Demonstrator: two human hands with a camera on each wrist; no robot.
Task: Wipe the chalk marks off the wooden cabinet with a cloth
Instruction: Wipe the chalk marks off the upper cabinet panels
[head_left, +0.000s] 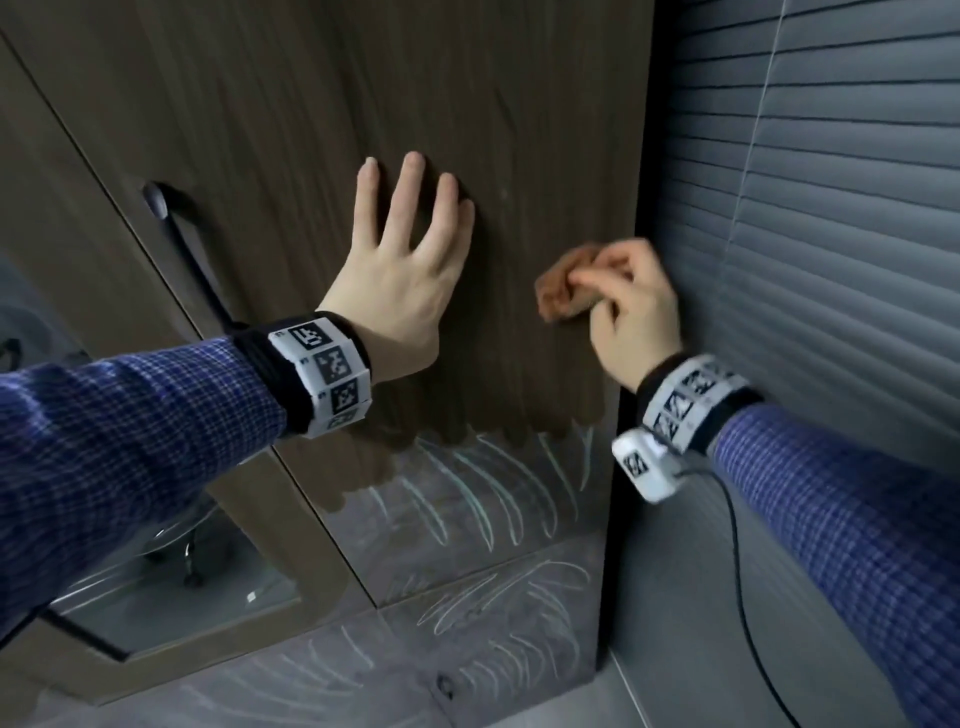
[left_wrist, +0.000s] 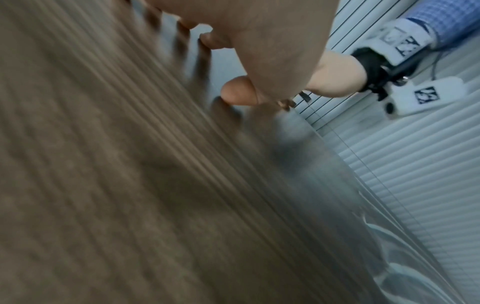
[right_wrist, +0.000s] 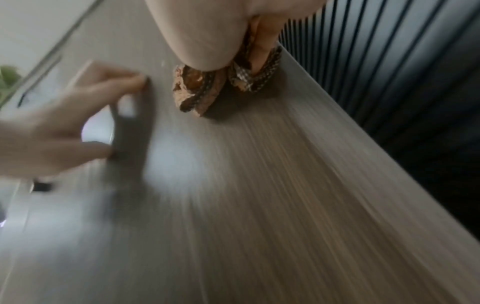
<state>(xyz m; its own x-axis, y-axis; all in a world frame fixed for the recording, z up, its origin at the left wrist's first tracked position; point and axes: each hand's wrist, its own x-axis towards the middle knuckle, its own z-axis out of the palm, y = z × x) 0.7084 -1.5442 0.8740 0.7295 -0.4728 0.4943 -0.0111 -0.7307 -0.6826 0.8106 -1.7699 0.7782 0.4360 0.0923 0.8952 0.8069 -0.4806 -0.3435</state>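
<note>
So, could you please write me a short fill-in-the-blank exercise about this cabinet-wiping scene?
1. The right hand grips a brown ____ against the cabinet door.
2. The left hand presses flat with its fingers ____.
3. The remaining chalk marks lie ____ both hands.
4. Right of the cabinet hang grey window ____.

Missing words: cloth; spread; below; blinds

A dark brown wood-grain cabinet (head_left: 519, 130) is showing pale white chalk marks (head_left: 483, 499) along its lower edge. An orange-brown cloth (head_left: 558, 291), patterned with dark and white checks, is lying against it. Blue checked sleeves (head_left: 130, 415), grey blinds (head_left: 831, 208).
</note>
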